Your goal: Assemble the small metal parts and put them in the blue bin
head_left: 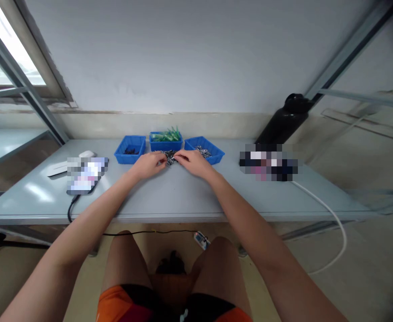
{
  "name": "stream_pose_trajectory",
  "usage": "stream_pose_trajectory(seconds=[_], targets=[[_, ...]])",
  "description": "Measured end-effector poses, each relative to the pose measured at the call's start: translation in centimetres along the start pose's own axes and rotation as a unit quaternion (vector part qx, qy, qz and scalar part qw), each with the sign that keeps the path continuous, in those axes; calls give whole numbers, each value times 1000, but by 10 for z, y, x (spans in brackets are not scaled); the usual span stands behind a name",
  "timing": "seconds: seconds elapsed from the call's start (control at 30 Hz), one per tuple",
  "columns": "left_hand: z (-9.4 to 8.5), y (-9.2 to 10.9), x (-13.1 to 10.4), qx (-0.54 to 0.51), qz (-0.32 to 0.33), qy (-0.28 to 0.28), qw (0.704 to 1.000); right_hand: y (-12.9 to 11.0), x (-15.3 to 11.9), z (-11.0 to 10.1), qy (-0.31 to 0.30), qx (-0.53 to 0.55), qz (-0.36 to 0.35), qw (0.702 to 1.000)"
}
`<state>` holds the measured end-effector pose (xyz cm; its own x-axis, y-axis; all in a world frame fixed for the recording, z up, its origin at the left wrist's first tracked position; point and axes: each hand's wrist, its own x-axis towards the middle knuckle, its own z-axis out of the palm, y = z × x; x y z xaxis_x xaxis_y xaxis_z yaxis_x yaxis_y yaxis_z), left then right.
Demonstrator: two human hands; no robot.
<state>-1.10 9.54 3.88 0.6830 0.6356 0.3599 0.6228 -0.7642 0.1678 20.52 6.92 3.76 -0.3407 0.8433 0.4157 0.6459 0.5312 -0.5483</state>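
My left hand [149, 164] and my right hand [194, 162] meet over a small heap of thin dark and silvery pieces [170, 156] on the grey table. Both hands are closed, fingertips pinched together; a small pale sliver shows between them, too small to name. Behind the heap stands a blue bin [165, 146] of green translucent pieces. To the left, another blue bin [122, 158] holds small dark reddish pieces. Beside my right hand, a third blue bin [219, 156] contains silvery slender metal pieces [203, 151].
On the left lie a phone [88, 175] with a black cable and a white earbud case [87, 154]. A black bottle [284, 120] leans at the back right, near a blurred-out item [268, 163] with a white cable [331, 212]. A power strip [202, 240] lies below the table.
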Motion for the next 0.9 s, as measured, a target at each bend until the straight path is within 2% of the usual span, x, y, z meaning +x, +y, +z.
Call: stream_pose_trajectory(seconds=[0.43,0.63,0.9], targets=[[-3,1,-1,18,-12,44,999,2,0,-1,-4,-7,11,1000],[-4,3,-1,16,-12,86,996,3,-1,1,-40,-21,13,999],[-5,7,-2,22,18,107,994,-1,-2,3,-82,-15,14,996]])
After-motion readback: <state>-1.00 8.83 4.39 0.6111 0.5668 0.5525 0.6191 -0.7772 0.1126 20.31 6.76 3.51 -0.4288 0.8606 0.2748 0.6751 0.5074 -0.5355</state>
